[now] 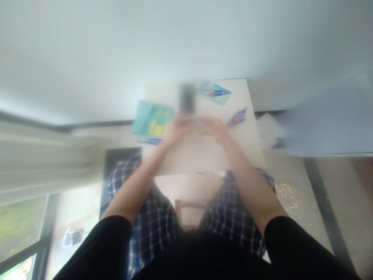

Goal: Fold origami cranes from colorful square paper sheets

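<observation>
From where I stand, a person in a black top and blue checked trousers sits at a white rectangular table (186, 161); twelve o'clock is its far edge. At the dial's centre, the left hand (180, 125) and right hand (212, 125) meet about a small, pale, yellow-green item (198, 127). Blur hides the fingertips — I cannot tell whether either hand's fingers are closed on it. Teal sheets with a yellow pattern (154, 118) lie at nine, a dark upright rectangle (187, 98) just before twelve, a blue-and-teal folded paper piece (215, 93) at one, a purple folded paper piece (238, 116) near three. Good handling here, I judge, means light, even fingers and steady wrists — clear of the neighbouring paper.
</observation>
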`<control>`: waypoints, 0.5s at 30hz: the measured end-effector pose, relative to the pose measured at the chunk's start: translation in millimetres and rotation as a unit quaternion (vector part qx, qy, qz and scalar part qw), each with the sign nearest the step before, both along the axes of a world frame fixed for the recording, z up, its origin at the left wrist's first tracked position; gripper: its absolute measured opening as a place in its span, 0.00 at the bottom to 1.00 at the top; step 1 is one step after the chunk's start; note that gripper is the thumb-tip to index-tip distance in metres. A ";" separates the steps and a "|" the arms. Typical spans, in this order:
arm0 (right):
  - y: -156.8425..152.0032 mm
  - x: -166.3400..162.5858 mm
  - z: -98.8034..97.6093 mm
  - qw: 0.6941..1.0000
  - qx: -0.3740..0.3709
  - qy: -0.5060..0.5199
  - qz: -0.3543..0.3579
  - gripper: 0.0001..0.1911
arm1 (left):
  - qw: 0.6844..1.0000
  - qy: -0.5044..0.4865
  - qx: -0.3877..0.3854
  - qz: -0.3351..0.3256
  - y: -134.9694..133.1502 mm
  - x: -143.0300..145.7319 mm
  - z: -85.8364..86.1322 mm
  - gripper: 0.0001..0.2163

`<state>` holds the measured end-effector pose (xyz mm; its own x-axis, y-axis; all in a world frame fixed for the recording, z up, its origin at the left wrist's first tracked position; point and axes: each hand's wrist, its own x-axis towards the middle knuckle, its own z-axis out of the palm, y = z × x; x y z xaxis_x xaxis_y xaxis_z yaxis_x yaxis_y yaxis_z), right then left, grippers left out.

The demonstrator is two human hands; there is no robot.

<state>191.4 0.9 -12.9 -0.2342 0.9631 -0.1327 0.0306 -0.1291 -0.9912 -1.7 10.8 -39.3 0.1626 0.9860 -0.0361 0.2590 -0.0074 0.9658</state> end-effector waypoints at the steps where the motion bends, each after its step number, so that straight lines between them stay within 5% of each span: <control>1: 0.5 -0.4 -2.5 1.000 -0.004 -0.002 0.001 0.21 | 1.000 0.000 -0.014 0.003 -0.9 0.8 2.4 0.13; 7: 1.1 -2.8 -7.5 0.999 0.008 -0.038 0.002 0.26 | 0.999 0.030 -0.006 0.016 -4.6 1.2 10.4 0.13; 15: -0.1 -10.1 -4.9 0.997 0.053 -0.064 -0.006 0.21 | 0.999 0.034 0.003 0.034 -4.5 0.7 6.2 0.16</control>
